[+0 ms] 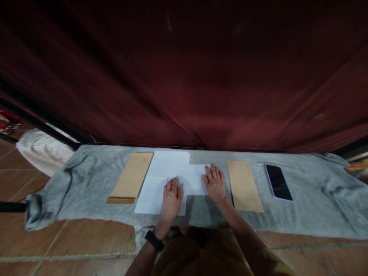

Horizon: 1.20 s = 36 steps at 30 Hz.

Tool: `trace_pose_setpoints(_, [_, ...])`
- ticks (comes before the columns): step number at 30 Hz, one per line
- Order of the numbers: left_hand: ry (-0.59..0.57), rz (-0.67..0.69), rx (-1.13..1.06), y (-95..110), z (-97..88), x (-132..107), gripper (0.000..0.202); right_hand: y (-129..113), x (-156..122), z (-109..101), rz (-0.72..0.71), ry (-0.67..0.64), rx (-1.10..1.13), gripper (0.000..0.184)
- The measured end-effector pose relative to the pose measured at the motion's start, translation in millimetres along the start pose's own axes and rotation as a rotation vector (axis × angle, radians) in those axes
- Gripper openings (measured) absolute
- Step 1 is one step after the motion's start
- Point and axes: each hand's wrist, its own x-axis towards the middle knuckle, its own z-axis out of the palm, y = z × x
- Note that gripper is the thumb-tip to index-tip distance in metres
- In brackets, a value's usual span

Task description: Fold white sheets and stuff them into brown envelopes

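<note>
Grey cloth point(313, 207) bears white paper point(194, 182), partly hidden by hands point(171, 199).

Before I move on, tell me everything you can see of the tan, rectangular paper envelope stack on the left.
The tan envelope stack lies flat on the grey cloth, layered edges showing at its near end, a faint reddish mark near its far end. White paper lies close on its right; contact is unclear. Neither left hand nor right hand touches it.
</note>
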Motion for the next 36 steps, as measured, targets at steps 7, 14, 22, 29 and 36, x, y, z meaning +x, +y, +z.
trace_pose_setpoints(7, [-0.122,-0.364,-0.302,1.9,-13.1,25.8,0.043,10.4,-19.7,-8.9,0.089,0.086,0.147,0.050])
trace_pose_setpoints(14, [-0.191,-0.517,-0.414,0.2,-21.3,39.0,0.029,15.8,-53.3,-20.2,0.169,0.145,0.251,0.037])
trace_pose_setpoints(22, [-0.237,-0.601,-0.573,-0.8,-22.1,44.1,0.009,11.9,-42.7,-26.6,0.223,0.175,0.379,0.015])
trace_pose_setpoints(29, [-0.311,-0.678,-0.755,7.5,-41.5,24.8,0.035,14.1,-36.7,-29.9,0.303,0.096,0.639,0.020])
trace_pose_setpoints(36, [-0.236,-0.826,-1.032,30.4,-45.7,-0.3,0.049,24.0,-15.3,-37.3,0.585,0.005,1.292,0.046])
